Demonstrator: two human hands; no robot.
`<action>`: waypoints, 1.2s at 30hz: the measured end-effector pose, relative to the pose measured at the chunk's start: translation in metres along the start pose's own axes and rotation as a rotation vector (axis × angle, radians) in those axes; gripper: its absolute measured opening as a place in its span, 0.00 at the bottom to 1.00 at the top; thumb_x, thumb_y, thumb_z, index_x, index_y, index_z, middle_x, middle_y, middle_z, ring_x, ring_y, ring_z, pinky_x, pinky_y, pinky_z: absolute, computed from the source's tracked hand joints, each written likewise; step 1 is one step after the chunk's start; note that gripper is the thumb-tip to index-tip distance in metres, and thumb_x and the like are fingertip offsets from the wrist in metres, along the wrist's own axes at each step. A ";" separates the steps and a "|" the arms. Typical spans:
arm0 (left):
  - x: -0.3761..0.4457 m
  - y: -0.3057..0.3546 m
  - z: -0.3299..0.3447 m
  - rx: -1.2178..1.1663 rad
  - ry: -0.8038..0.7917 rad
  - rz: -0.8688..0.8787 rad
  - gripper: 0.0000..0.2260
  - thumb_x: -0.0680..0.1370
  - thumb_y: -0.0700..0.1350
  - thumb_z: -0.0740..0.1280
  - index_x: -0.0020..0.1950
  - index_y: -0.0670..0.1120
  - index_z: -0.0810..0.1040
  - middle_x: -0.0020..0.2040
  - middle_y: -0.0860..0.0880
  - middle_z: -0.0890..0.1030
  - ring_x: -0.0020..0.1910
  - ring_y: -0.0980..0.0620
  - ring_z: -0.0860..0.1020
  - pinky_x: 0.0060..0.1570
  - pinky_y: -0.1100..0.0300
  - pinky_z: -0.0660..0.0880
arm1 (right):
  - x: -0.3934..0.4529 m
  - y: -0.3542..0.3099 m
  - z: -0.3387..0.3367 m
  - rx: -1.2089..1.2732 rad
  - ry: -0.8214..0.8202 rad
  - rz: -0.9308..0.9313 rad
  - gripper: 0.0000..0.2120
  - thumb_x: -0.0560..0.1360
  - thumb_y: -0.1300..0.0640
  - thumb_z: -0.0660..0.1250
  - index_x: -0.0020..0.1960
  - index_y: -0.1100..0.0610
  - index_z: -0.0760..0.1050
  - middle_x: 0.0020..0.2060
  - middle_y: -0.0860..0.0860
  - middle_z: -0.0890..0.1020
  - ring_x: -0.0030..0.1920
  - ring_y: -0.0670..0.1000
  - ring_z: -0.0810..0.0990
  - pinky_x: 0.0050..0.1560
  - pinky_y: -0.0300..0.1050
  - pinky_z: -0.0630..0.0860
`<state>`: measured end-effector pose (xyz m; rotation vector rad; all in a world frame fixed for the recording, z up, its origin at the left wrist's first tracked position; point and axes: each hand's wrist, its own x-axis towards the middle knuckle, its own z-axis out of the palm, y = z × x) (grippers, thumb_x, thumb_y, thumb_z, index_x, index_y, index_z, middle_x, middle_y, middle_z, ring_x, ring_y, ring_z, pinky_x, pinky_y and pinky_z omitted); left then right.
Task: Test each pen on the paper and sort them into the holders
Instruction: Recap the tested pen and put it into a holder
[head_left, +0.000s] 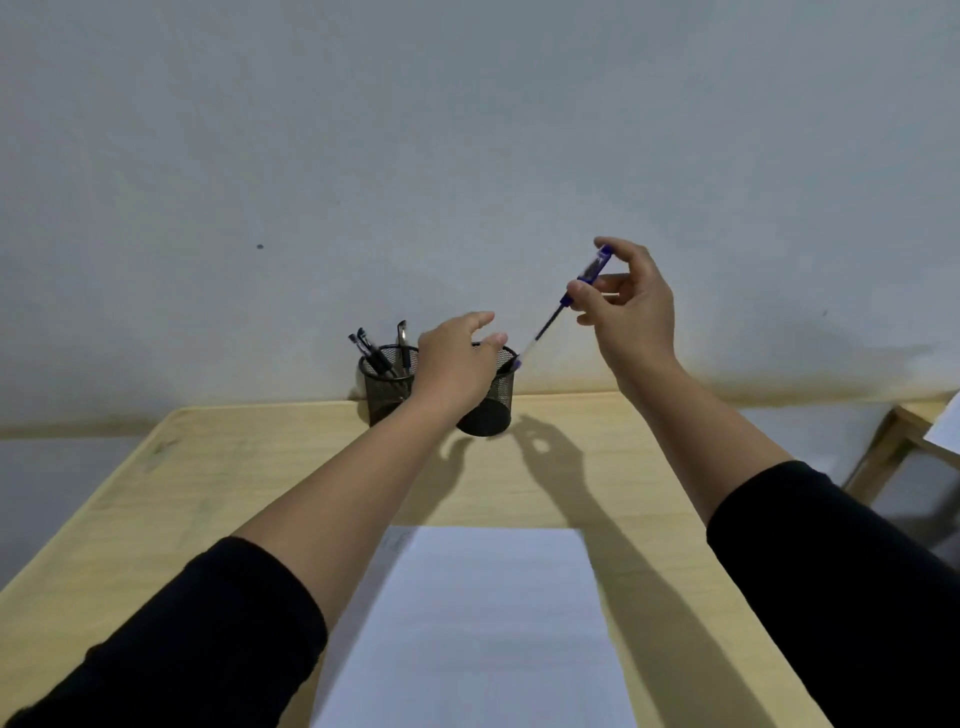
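Two black mesh holders stand at the far edge of the wooden table. The left holder (382, 387) has several dark pens in it. The right holder (496, 402) is tilted, with my left hand (457, 364) wrapped around its near side. My right hand (631, 306) pinches the top of a blue pen (563, 301) that slants down, its tip at the right holder's rim. A white sheet of paper (483, 623) lies near me on the table, with faint scribbles at its top left corner.
The table (208, 493) stands against a plain grey wall. A second wooden piece of furniture (898, 441) with a white sheet on it shows at the right edge. Both my forearms stretch over the table in black sleeves.
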<state>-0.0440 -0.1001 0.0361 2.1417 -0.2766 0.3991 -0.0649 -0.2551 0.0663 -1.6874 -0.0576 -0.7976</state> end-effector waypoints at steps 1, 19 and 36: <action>0.003 -0.005 0.006 0.042 -0.008 -0.010 0.17 0.77 0.48 0.63 0.66 0.46 0.73 0.66 0.47 0.75 0.69 0.48 0.69 0.69 0.57 0.61 | 0.006 0.003 0.000 0.030 0.027 0.015 0.16 0.73 0.62 0.68 0.59 0.50 0.73 0.40 0.54 0.82 0.40 0.50 0.84 0.40 0.40 0.79; 0.016 -0.074 0.048 0.453 -0.018 0.143 0.17 0.80 0.43 0.58 0.68 0.43 0.70 0.70 0.46 0.72 0.72 0.51 0.64 0.69 0.67 0.50 | 0.026 0.100 0.049 -0.151 -0.138 0.224 0.05 0.74 0.56 0.65 0.49 0.50 0.74 0.39 0.53 0.83 0.35 0.49 0.83 0.37 0.42 0.73; -0.003 -0.043 0.020 0.551 -0.111 0.117 0.18 0.79 0.46 0.60 0.67 0.41 0.68 0.65 0.43 0.71 0.66 0.45 0.68 0.64 0.54 0.66 | 0.002 0.073 0.025 -0.837 -0.485 0.151 0.21 0.80 0.54 0.56 0.71 0.59 0.67 0.71 0.55 0.69 0.71 0.56 0.66 0.69 0.47 0.63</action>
